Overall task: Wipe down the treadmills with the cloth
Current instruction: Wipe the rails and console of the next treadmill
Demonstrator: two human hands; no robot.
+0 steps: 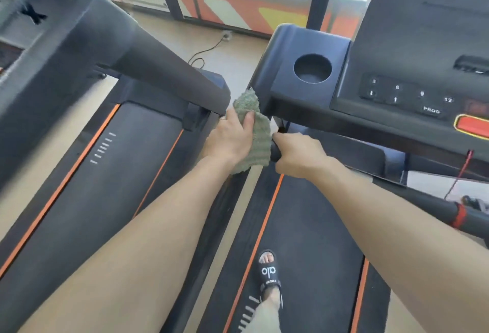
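I stand on the belt of the right treadmill [307, 229], whose black console [299, 94] has a round cup holder and a button panel. My left hand [230, 139] grips a green cloth [255, 131] and presses it against the console's left front corner. My right hand [299, 154] is closed around the black end of this treadmill's left handrail [275, 151], just right of the cloth. A second treadmill [87, 163] stands to the left, its thick handrail arm [158, 68] ending close to the cloth.
A narrow strip of floor separates the two treadmills. A red safety cord [460, 171] hangs from the console at right. A power cable [209, 49] lies on the floor ahead, below a window wall. My sandalled foot [268, 274] rests on the belt.
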